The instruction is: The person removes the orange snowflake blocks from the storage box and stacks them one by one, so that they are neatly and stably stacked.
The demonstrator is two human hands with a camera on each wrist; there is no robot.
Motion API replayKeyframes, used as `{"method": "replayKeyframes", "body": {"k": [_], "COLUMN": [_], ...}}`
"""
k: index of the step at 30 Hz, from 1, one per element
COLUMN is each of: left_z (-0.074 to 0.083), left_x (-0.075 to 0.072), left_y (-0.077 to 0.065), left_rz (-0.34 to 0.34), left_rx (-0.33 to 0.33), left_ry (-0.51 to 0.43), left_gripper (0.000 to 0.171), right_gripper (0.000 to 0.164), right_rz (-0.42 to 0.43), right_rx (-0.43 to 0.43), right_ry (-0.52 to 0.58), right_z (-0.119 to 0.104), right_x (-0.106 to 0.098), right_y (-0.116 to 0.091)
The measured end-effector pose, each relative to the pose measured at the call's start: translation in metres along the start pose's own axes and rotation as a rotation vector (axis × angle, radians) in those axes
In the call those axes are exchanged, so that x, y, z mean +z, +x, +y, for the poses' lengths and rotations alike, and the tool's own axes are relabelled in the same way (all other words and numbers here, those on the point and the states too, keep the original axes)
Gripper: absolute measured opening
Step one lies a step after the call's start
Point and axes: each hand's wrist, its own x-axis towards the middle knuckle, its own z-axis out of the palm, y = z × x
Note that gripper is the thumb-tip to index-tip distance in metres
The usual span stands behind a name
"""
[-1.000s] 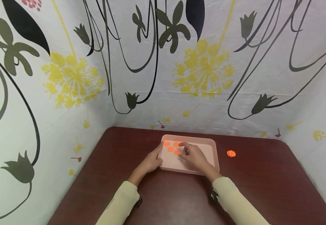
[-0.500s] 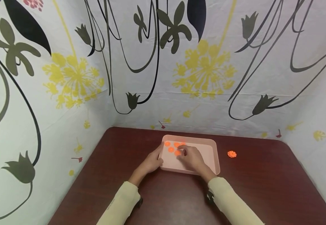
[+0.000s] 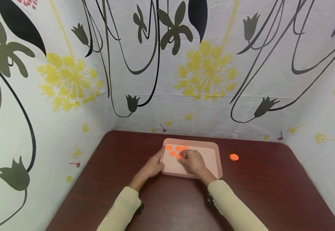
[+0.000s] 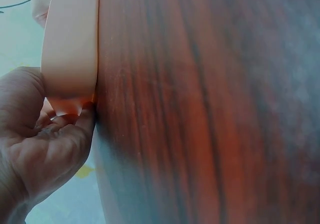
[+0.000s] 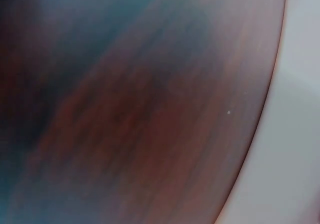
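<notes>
Here | left grip [image 3: 153, 165] pinching tray [image 3: 172, 167] | right grip [image 3: 194, 161] unclear | lone disc [image 3: 234, 157]: head view only

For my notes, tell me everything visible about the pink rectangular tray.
The shallow pink rectangular tray has rounded corners, a low wall and a smooth, plastic-looking surface. It appears to lie flat, open side up, on the dark reddish-brown table, near the far edge. The left hand grips its left end. Flat orange discs lie inside, toward the far-left corner. The right hand is over its interior; whether it touches the tray is unclear.
</notes>
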Motion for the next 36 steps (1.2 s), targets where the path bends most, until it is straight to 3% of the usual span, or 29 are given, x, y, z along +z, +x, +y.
{"method": "replayKeyframes", "body": {"k": [9, 22, 36], "left_z": [-0.001, -0.003, 0.0], "left_x": [0.0, 0.005, 0.003], "left_y": [0.001, 0.0, 0.0], "left_rz": [0.002, 0.001, 0.002], "left_rx": [-0.001, -0.034, -0.045], "left_ry": [0.007, 0.02, 0.03], "left_gripper": [0.087, 0.091, 0.09], "right_gripper": [0.025, 0.025, 0.03], "right_rz": [-0.006, -0.026, 0.015], "right_rx": [-0.022, 0.015, 0.057], "right_ry": [-0.023, -0.019, 0.056], "right_z": [-0.003, 0.0, 0.002], "right_x": [0.001, 0.003, -0.009], "right_y": [0.003, 0.002, 0.001]}}
